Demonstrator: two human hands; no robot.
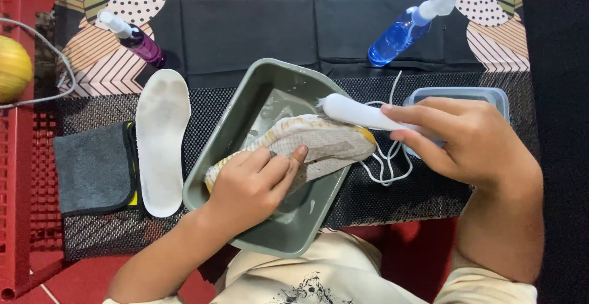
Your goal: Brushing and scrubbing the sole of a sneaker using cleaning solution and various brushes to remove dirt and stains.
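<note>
My left hand (254, 184) grips a white knit shoe with yellow trim (325, 141), holding it tilted over a grey-green rectangular basin (230, 129). My right hand (469, 138) is closed on the handle of a white brush (356, 112), whose bristled head rests against the upper edge of the shoe. White shoelaces (386, 160) lie in loops just right of the basin, under the brush.
A white insole (161, 138) and a folded grey cloth (95, 168) lie left of the basin. A purple spray bottle (138, 39) and a blue spray bottle (405, 28) lie at the back. A clear plastic container (485, 94) sits behind my right hand. A yellow ball (12, 68) is at far left.
</note>
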